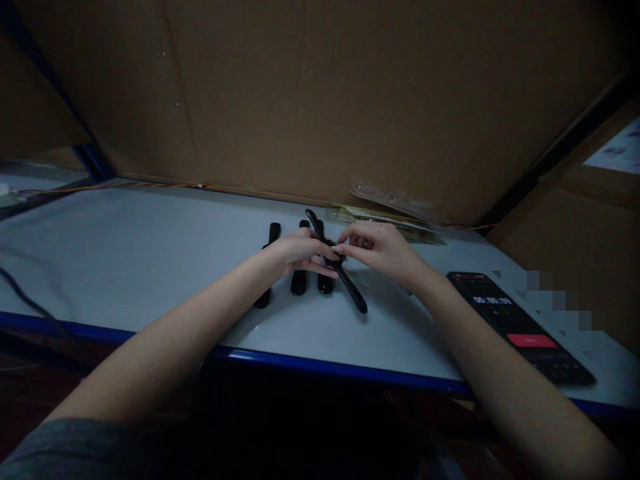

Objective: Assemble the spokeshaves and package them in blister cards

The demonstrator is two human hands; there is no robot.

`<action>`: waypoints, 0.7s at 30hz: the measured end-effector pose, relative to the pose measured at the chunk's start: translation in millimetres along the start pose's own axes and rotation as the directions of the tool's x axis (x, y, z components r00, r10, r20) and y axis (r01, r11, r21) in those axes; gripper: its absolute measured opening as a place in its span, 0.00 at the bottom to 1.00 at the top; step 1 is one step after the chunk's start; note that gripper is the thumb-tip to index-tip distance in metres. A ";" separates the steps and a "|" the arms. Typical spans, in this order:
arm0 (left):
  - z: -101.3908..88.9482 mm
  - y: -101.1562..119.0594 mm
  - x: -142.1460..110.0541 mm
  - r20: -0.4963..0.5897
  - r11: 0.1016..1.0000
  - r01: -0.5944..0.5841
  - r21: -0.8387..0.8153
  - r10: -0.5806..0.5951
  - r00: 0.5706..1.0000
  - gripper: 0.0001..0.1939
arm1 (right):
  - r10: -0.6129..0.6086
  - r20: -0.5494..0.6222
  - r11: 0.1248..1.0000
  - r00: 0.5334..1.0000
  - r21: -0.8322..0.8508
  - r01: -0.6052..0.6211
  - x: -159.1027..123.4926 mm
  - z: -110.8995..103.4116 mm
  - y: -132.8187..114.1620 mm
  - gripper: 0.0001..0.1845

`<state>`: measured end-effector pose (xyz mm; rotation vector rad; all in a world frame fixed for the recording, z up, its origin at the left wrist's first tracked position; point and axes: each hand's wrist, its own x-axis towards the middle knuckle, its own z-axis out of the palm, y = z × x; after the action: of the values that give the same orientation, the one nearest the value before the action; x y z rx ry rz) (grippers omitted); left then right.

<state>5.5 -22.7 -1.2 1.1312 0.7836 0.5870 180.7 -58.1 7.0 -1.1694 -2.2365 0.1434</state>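
A black wristwatch [353, 291] is held up at a slant over the white table, its two strap ends stretched out. My left hand [303, 253] grips it around the middle, thumb on top and fingers beneath. At the watch's centre, the thumb and fingertips of my right hand [380, 245] are pinched together; any small part between them is too small to make out. Fingers cover most of the watch face. Behind and under my left hand, several more black watches [299, 283] lie in a row on the table, partly hidden.
A phone [520, 327] with a running timer lies at the right. Clear plastic packaging [390, 207] rests against the cardboard wall [300, 100] at the back. The table's blue front edge [320, 363] runs below my forearms. A dark cable [40, 307] crosses the left side.
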 end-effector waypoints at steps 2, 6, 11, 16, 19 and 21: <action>-0.2 0.7 -0.9 -0.001 1.000 -0.002 0.014 0.002 1.000 0.16 | -0.001 -0.010 0.999 1.000 -0.032 0.001 0.0 2.1 0.9 0.10; -0.4 0.6 -0.9 0.018 1.000 -0.010 0.027 0.010 1.000 0.15 | 0.033 -0.033 0.994 0.999 -0.106 -0.037 -0.6 7.2 -1.7 0.11; -0.3 -0.7 0.8 0.003 1.000 -0.003 -0.005 0.003 1.000 0.13 | 0.013 -0.026 0.972 1.000 -0.235 -0.019 -1.5 7.4 -8.1 0.13; -0.5 3.3 -0.9 -0.004 1.000 -0.001 -0.022 0.000 1.000 0.11 | -0.054 -0.045 0.986 0.998 -0.162 0.046 -1.5 3.4 -7.0 0.10; -0.8 5.2 -1.9 0.001 1.000 -0.022 -0.012 0.022 1.000 0.11 | -0.087 -0.064 0.994 0.994 -0.066 0.082 -1.4 2.9 -4.9 0.10; -0.8 5.2 -1.8 0.002 0.999 -0.032 0.001 0.032 0.999 0.11 | -0.119 -0.046 0.991 0.992 -0.072 0.115 -1.4 3.8 -3.5 0.10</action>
<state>3.7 -21.9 4.0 1.1465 0.7655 0.6124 176.7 -60.7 4.5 -1.0626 -2.2746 -0.0113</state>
